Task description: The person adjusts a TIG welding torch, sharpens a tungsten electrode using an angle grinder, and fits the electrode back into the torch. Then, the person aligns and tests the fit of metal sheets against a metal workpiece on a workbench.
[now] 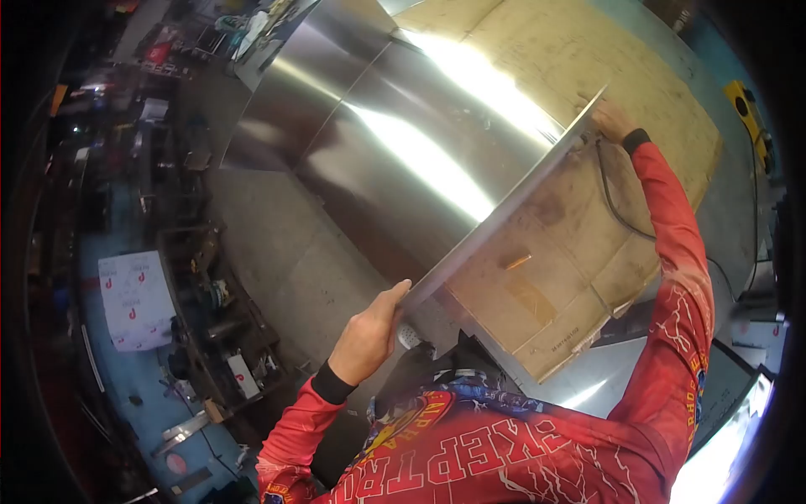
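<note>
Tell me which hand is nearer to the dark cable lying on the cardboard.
Right. The right hand, at the metal sheet's far end, is just above the cable; the left hand, at the near end, is well away.

Left hand point(364, 338): fingers partly hidden at metal sheet point(403, 134). Right hand point(614, 120): fingertips partly hidden, grip unclear. Sheet's far end cut off by top edge; red shirt point(495, 449), by bottom. Small print on cardboard point(550, 252) unreadable. Clutter at far left blurred, perhaps shelving.
</note>
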`<state>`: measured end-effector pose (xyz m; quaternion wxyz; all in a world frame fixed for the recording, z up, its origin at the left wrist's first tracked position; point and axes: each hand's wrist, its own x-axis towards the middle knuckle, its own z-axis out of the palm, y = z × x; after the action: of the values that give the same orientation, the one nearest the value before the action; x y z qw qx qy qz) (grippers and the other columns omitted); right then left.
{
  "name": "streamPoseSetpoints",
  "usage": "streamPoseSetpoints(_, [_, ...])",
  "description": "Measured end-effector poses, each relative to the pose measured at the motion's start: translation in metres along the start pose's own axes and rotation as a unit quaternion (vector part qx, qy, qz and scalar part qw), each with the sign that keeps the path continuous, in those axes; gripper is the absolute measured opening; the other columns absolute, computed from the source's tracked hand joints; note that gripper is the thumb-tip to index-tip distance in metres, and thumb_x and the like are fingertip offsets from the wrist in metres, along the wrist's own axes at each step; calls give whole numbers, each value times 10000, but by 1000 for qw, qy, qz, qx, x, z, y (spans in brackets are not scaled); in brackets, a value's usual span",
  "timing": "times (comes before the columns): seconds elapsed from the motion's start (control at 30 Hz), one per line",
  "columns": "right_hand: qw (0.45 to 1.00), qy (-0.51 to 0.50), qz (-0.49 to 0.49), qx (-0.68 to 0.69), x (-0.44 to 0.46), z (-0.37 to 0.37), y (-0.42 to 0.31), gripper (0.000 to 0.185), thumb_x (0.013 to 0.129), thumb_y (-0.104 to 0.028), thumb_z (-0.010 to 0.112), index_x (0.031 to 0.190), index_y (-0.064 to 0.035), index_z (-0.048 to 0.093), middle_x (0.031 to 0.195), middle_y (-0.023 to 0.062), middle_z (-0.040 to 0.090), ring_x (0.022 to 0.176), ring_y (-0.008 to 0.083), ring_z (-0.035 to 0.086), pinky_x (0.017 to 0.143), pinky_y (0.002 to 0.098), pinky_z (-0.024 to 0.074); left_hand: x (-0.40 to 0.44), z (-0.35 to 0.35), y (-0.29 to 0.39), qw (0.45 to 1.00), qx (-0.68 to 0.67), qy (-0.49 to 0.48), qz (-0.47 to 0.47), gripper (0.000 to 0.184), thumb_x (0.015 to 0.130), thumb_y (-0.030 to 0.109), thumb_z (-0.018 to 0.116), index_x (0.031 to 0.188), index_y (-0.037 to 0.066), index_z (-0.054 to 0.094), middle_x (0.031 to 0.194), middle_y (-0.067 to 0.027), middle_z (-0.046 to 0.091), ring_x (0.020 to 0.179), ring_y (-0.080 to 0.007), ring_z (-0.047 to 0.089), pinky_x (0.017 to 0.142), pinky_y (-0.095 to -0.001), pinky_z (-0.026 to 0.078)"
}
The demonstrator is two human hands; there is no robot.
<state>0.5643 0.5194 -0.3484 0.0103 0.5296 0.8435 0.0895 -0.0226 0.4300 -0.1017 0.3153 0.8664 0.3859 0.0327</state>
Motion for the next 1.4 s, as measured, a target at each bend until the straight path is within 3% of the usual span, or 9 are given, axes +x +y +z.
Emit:
streamPoseSetpoints(0.13, [989, 11, 147, 10, -41, -25, 39, 242, 721, -24, 609, 953, -92, 622, 1034, 91, 628, 1082, 286, 576, 962, 383, 442, 3, -2, 0, 1000, -6, -3, -1, 478, 858, -49, 562, 1312, 25, 434, 1090, -205, 602, 909, -396, 626, 720, -449, 528])
streamPoseSetpoints(0.27, [885, -218, 412, -8, -107, -62, 69, 780, 605, 9, 795, 1309, -121, 486, 1302, 136, 520, 1219, 309, 498, 1034, 399, 415, 2, -2, -1, 1000, -12, -15, -3, 469, 868, -47, 566, 1310, 34, 432, 1079, -213, 617, 880, -391, 645, 714, -423, 540])
streamPoseSetpoints(0.37, [885, -177, 424, 71, -122, -62, 50, 1057, 526, -33, 886, 1433, -137, 352, 1409, 158, 428, 1267, 340, 449, 1061, 408, 399, 2, -2, -3, 1000, -23, -17, 7, 456, 872, -41, 564, 1304, 25, 432, 1078, -215, 616, 886, -386, 645, 723, -422, 541])
streamPoseSetpoints(0.53, [891, 35, 420, 170, -71, -74, -30, 865, 725, -261, 817, 1441, -94, 361, 1418, 171, 442, 1288, 320, 457, 1015, 402, 429, 1, -2, -9, 999, -37, -14, 31, 439, 883, -25, 555, 1302, 18, 430, 1066, -215, 616, 906, -386, 641, 737, -423, 540])
streamPoseSetpoints(0.6, [781, 162, 500, 337, -46, -98, -95, 711, 835, -350, 726, 1409, -63, 420, 1367, 170, 501, 1224, 272, 529, 971, 366, 453, 0, -4, -10, 998, -58, -13, 35, 421, 895, -16, 539, 1300, 8, 429, 1068, -211, 616, 906, -391, 640, 735, -421, 540])
streamPoseSetpoints(0.83, [579, 290, 540, 538, -22, -147, -327, 492, 904, -137, 659, 1331, 27, 478, 1271, 152, 567, 1128, 216, 582, 955, 327, 466, 2, -13, -29, 981, -169, -50, 81, 486, 930, 75, 547, 1376, -14, 374, 1263, -244, 546, 1130, -373, 582, 935, -390, 486])
streamPoseSetpoints(0.97, [502, 234, 570, 607, -36, -177, -426, 492, 909, -116, 647, 1342, 27, 463, 1268, 155, 565, 1126, 213, 578, 963, 321, 460, 12, -65, -79, 881, -403, -234, 75, 635, 984, 221, 534, 1482, -26, 227, 1444, -197, 418, 1352, -252, 388, 1094, -351, 329])
streamPoseSetpoints(1.27, [483, 160, 615, 603, -3, -252, -598, 787, 834, -178, 729, 1481, -64, 295, 1387, 178, 455, 1232, 277, 496, 985, 372, 447, 36, -244, -284, 951, -288, 81, 72, 389, 998, 225, 517, 1315, -1, 522, 1263, -127, 590, 1159, -219, 575, 940, -348, 490])
streamPoseSetpoints(1.4, [482, 217, 632, 566, 95, -263, -669, 900, 796, -223, 767, 1511, -113, 231, 1456, 183, 379, 1322, 335, 409, 1016, 450, 419, 94, -312, -362, 876, -425, 217, 73, 393, 990, 257, 535, 1272, -16, 547, 1202, -142, 624, 1124, -225, 603, 925, -351, 499])
